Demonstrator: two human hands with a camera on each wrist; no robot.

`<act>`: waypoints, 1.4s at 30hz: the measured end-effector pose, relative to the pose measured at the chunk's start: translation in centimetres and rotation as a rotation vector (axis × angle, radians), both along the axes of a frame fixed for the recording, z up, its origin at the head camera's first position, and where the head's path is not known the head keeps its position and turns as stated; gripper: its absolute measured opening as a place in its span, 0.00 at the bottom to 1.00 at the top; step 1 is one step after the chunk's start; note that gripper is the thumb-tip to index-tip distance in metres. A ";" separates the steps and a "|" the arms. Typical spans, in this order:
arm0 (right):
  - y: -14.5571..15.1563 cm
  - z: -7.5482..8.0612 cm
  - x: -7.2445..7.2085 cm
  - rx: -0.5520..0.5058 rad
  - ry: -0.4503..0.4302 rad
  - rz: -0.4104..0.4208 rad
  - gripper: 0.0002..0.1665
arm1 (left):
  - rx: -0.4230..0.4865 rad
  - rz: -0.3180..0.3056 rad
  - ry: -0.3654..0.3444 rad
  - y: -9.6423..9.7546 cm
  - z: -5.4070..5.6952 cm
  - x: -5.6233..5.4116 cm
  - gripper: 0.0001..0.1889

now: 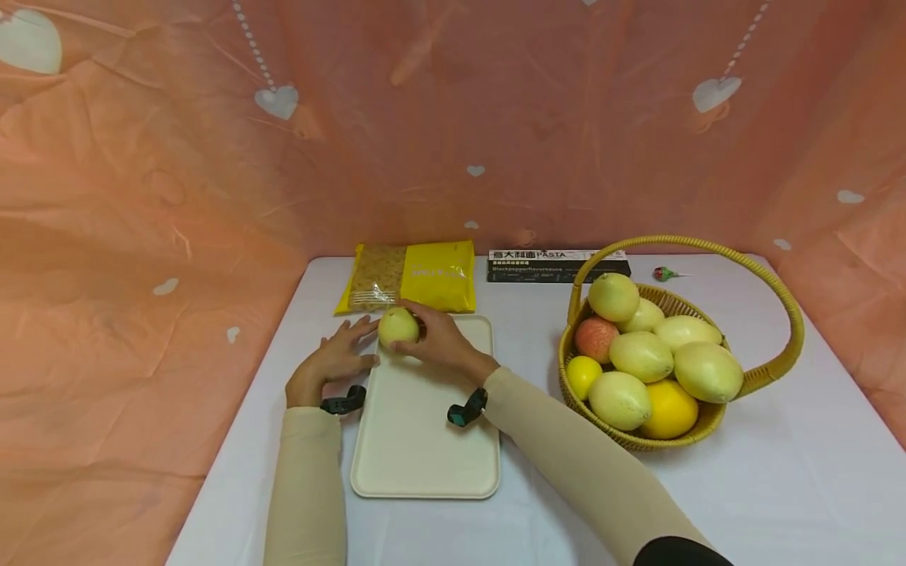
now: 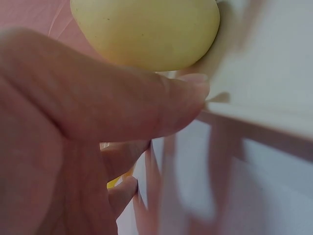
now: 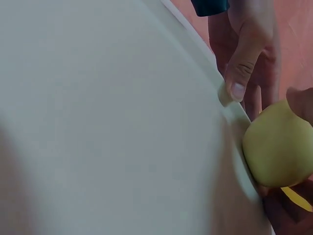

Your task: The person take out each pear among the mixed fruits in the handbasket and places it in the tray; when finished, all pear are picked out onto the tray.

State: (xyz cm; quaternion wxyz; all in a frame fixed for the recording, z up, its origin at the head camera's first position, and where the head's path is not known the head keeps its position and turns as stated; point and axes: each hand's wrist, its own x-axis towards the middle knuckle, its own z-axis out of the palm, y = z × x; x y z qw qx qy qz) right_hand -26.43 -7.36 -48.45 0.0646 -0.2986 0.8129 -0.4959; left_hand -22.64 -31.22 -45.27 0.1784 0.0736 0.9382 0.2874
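A pale yellow-green round fruit [image 1: 398, 327] sits at the far left corner of a cream tray [image 1: 425, 448]. My right hand [image 1: 449, 342] grips it from the right, thumb on the near side and fingers behind. To the left, my left hand [image 1: 331, 363] reaches toward the fruit with its fingers extended. In the left wrist view, the left thumb [image 2: 146, 105] lies at the tray's rim, just below the fruit [image 2: 151, 34]. The right wrist view shows the fruit [image 3: 279, 147] against the tray's edge, with the right fingers partly cut off.
Behind the tray lies a yellow pasta bag [image 1: 439, 275], beside a black-and-white pasta box [image 1: 559, 271]. A handled wicker basket [image 1: 708, 428] on the right holds several pale fruits, a reddish one and yellow ones. A small green-and-red item [image 1: 664, 273] lies behind it.
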 end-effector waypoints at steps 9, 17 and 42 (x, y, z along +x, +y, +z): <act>3.4 2.1 3.2 -0.005 0.083 -0.022 0.51 | 0.000 -0.022 0.010 -0.1 0.1 -0.1 0.43; 8.4 4.8 7.4 -0.036 0.158 0.048 0.49 | 0.007 -0.038 0.020 -0.3 0.3 0.1 0.43; 27.4 8.4 16.3 0.057 0.324 -0.128 0.48 | 0.012 -0.040 -0.018 -0.2 0.2 -0.2 0.43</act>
